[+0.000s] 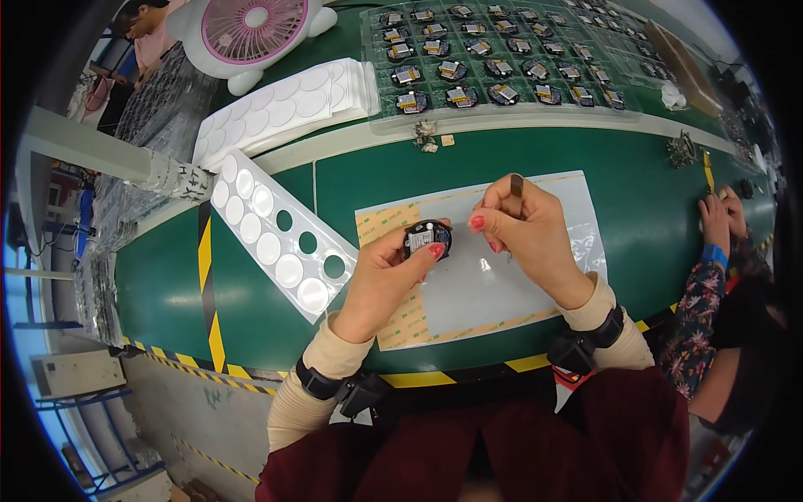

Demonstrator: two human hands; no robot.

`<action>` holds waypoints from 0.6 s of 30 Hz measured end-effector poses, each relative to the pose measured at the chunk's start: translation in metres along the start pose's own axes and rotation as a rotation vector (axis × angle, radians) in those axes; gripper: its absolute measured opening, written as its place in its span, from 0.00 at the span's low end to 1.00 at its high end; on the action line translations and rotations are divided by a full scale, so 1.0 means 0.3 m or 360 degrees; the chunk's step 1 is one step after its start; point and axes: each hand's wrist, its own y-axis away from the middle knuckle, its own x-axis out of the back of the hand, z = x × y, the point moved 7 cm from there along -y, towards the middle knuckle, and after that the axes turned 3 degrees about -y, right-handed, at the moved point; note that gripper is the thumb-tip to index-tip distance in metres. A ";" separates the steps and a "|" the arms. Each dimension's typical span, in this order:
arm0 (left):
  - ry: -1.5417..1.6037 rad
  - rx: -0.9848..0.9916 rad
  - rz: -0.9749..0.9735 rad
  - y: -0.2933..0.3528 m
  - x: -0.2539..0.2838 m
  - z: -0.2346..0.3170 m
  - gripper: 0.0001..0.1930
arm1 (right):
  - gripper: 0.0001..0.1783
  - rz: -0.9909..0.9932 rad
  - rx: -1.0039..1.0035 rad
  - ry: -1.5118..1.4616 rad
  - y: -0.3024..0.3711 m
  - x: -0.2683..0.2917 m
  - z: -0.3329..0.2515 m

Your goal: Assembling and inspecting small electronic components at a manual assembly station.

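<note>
My left hand (381, 280) grips a round black electronic module (427, 241) by its edges, thumb across its face. A silvery component with printing and a small white dot show on the module. Just to its right, my right hand (527, 234) is closed with thumb and forefinger pinched together. A narrow dark flat strip (516, 186) sticks up from its fingers; its kind is not clear, and whatever lies between the fingertips is too small to make out. Both hands are over a pale sheet (485, 309) with tan tape bands along its left and upper edges.
A strip of round white stickers (268, 248), some removed, lies left. Behind are stacked sticker sheets (284, 105), a pink-white fan (251, 33) and clear trays (535, 100) of similar modules. Small scraps (426, 134) sit mid-table. A co-worker's hands (719, 216) hold a yellow strip at right.
</note>
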 end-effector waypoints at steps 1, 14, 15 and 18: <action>0.0000 0.0001 0.0004 -0.001 0.004 -0.006 0.12 | 0.04 0.0008 -0.0033 0.0011 0.001 -0.001 0.001; 0.0151 -0.0102 -0.0007 0.000 -0.025 0.020 0.06 | 0.05 0.0018 0.0312 0.0478 0.022 -0.027 -0.006; 0.0108 -0.0113 0.0001 0.001 -0.022 0.018 0.06 | 0.05 0.0009 0.0248 0.0478 0.022 -0.029 -0.002; 0.0006 -0.0095 0.0010 0.003 -0.016 0.015 0.06 | 0.06 -0.0008 0.0119 0.0476 0.024 -0.034 0.005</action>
